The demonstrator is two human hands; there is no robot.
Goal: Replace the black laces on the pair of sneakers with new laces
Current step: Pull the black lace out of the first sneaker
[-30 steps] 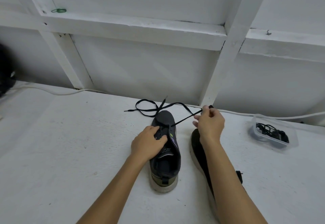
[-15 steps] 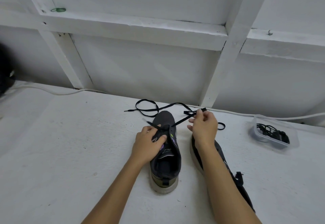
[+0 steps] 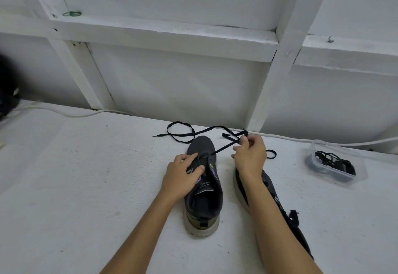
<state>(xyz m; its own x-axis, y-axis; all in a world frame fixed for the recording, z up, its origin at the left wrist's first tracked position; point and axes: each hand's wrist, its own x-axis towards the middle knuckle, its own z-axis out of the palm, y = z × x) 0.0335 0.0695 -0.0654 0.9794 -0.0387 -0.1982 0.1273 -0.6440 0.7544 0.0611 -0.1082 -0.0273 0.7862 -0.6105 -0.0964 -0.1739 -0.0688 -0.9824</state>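
A dark grey sneaker (image 3: 204, 204) stands toe-away on the white surface, with a black lace (image 3: 181, 133) threaded through its front eyelets. One end of that lace loops on the surface behind the toe. My left hand (image 3: 183, 176) rests on the sneaker's tongue area, its fingers curled at the lace by the eyelets. My right hand (image 3: 249, 157) pinches the other end of the lace, pulled taut up and to the right. The second sneaker (image 3: 277, 204) lies under my right forearm, mostly hidden.
A clear plastic container (image 3: 336, 166) with black laces inside sits at the right. A white cable (image 3: 64, 113) runs along the foot of the white framed wall. A green rubber band (image 3: 72, 13) lies on the wall ledge. A dark object (image 3: 6, 92) sits at the far left.
My right hand drew back toward the shoe and re-gripped the lace, leaving slack looped beside it. My left hand shifted slightly on the eyelets. The loose end behind the toe has settled flat.
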